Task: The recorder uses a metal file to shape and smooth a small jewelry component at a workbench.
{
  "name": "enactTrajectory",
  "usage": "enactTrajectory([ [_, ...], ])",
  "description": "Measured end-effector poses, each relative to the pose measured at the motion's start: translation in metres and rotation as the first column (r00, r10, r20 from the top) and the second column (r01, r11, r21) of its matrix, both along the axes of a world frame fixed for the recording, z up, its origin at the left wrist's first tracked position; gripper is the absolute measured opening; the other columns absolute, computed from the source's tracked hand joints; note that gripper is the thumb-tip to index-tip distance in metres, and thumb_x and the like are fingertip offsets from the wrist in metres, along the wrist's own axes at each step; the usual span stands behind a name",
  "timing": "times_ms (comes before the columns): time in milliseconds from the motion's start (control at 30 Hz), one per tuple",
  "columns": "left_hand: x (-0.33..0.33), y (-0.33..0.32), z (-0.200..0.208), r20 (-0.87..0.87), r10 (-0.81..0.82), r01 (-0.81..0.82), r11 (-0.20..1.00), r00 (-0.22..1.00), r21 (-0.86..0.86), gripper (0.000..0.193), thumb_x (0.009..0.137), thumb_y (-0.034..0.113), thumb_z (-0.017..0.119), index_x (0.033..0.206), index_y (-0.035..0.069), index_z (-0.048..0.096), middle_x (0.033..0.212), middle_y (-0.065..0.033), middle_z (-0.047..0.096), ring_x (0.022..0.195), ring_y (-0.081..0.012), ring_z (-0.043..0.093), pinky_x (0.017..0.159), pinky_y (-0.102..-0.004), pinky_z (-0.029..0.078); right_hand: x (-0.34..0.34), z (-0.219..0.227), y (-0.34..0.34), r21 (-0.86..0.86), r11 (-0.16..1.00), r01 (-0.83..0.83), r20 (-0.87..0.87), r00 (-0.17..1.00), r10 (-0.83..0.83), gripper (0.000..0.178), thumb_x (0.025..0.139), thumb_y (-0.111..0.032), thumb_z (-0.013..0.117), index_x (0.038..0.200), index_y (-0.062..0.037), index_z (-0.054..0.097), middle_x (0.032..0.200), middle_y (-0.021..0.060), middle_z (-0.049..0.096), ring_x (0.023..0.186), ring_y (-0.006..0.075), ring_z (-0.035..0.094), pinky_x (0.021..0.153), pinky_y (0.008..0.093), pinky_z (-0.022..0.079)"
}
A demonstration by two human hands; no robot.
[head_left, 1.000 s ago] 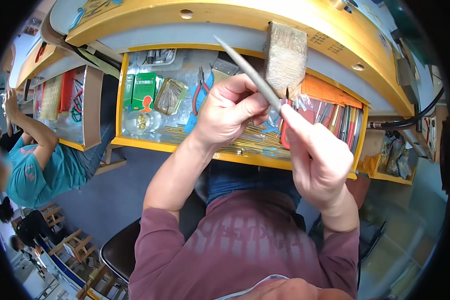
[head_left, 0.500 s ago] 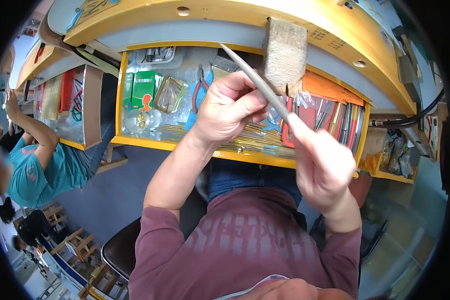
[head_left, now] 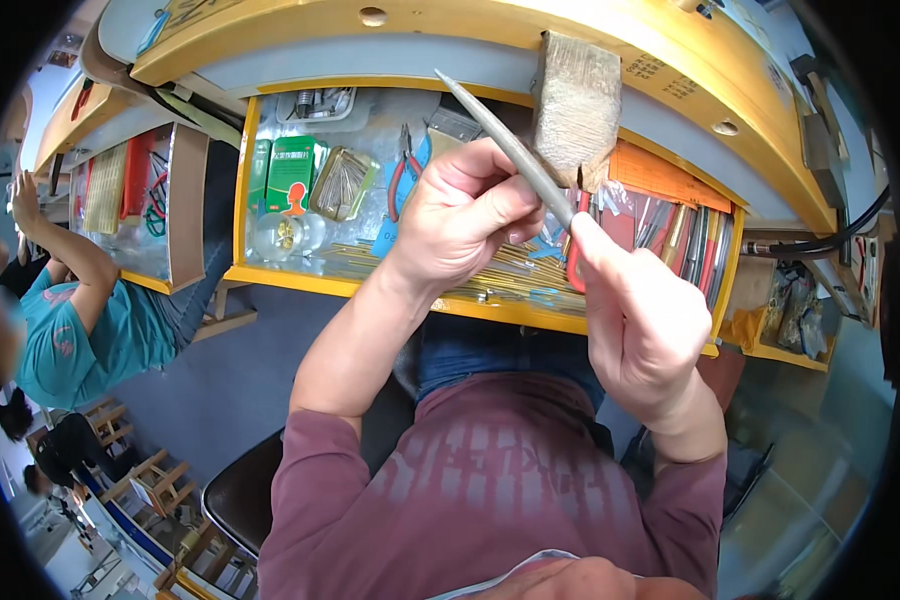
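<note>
A grey tapered file (head_left: 502, 138) is in my right hand (head_left: 650, 315), whose fingers close round its lower end. Its pointed tip slants up and to the left, above the drawer's far edge. My left hand (head_left: 455, 220) is closed in a pinch right beside the file's middle. Whatever sits between those fingertips is hidden or too small to name. Just beyond the file, a worn wooden bench pin (head_left: 577, 100) juts from the bench edge; the file passes close to its left corner.
Under my hands is an open yellow-edged drawer (head_left: 300, 280) with red-handled pliers (head_left: 402, 175), a green box (head_left: 292, 180), a tray of small metal pieces (head_left: 343, 185), thin brass-coloured rods and several handled tools (head_left: 705, 245). A co-worker in teal (head_left: 100, 340) sits at the left.
The file and my right hand have shifted slightly up and left, with the tip reaching farther out. My left hand keeps its pinch in nearly the same place.
</note>
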State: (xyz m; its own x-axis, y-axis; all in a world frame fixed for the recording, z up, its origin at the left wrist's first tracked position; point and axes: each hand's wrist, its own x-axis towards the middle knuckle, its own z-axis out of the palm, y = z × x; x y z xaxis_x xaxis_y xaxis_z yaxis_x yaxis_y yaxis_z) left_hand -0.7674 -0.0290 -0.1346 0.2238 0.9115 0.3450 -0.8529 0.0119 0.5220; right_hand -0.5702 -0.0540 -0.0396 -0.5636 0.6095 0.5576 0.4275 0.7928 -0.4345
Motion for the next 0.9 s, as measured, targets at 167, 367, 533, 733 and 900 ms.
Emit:
enactTrajectory([
  [167, 0.001, 0.002, 0.005, -0.007, -0.037, 0.037, 0.999, 0.999, 0.023, 0.021, 0.104, 0.001, 0.06, 0.123, 0.004, 0.067, 0.103, -0.0115, 0.071, 0.079, -0.0146, 0.062, 0.062, -0.0268, 0.047, 0.036, 0.005, -0.035, -0.043, 0.994, 0.103, 0.1, 0.99, -0.098, 0.05, 0.075, 0.018, 0.072, 0.124, 0.0094, 0.07, 0.068, 0.0104, 0.056, 0.052, 0.0198, 0.054, 0.049, 0.0315, 0.045],
  [367, 0.003, 0.0, 0.007, 0.015, -0.024, 0.025, 1.0, 1.0, -0.016, 0.019, 0.104, 0.001, 0.06, 0.121, 0.003, 0.068, 0.102, -0.0125, 0.071, 0.079, -0.0155, 0.063, 0.063, -0.0281, 0.048, 0.003, 0.015, -0.01, -0.077, 0.994, 0.073, 0.114, 0.991, -0.064, 0.036, 0.088, 0.017, 0.068, 0.123, 0.0093, 0.069, 0.08, 0.0156, 0.067, 0.059, 0.0195, 0.058, 0.056, 0.0296, 0.048],
  [533, 0.0, 0.002, 0.007, -0.039, -0.025, 0.026, 1.0, 0.999, 0.005, 0.005, 0.103, 0.005, 0.063, 0.107, 0.002, 0.065, 0.094, -0.0111, 0.067, 0.073, -0.0148, 0.054, 0.061, -0.0291, 0.043, 0.016, 0.03, -0.025, -0.13, 0.982, 0.135, -0.025, 0.99, -0.139, 0.028, 0.096, 0.009, 0.065, 0.124, 0.009, 0.068, 0.117, 0.0252, 0.074, 0.101, 0.0252, 0.075, 0.092, 0.0331, 0.057],
  [733, 0.001, 0.003, 0.007, -0.064, -0.012, 0.013, 1.0, 0.998, 0.013, 0.005, 0.104, 0.008, 0.064, 0.104, 0.003, 0.062, 0.092, -0.0088, 0.066, 0.07, -0.0144, 0.049, 0.06, -0.0295, 0.042, 0.042, 0.01, -0.035, -0.063, 0.986, 0.154, -0.036, 0.987, -0.156, 0.04, 0.084, 0.014, 0.075, 0.123, 0.0068, 0.07, 0.079, 0.0117, 0.068, 0.057, 0.017, 0.058, 0.053, 0.0292, 0.047],
  [900, 0.001, 0.001, 0.009, -0.053, -0.016, 0.016, 1.0, 0.998, -0.014, 0.005, 0.104, 0.008, 0.063, 0.106, 0.003, 0.063, 0.093, -0.0089, 0.067, 0.07, -0.0145, 0.05, 0.059, -0.0296, 0.042, 0.05, 0.008, -0.041, -0.068, 0.99, 0.126, 0.013, 0.992, -0.126, 0.044, 0.081, 0.014, 0.076, 0.124, 0.0066, 0.07, 0.075, 0.0094, 0.064, 0.054, 0.0171, 0.055, 0.052, 0.0286, 0.044],
])
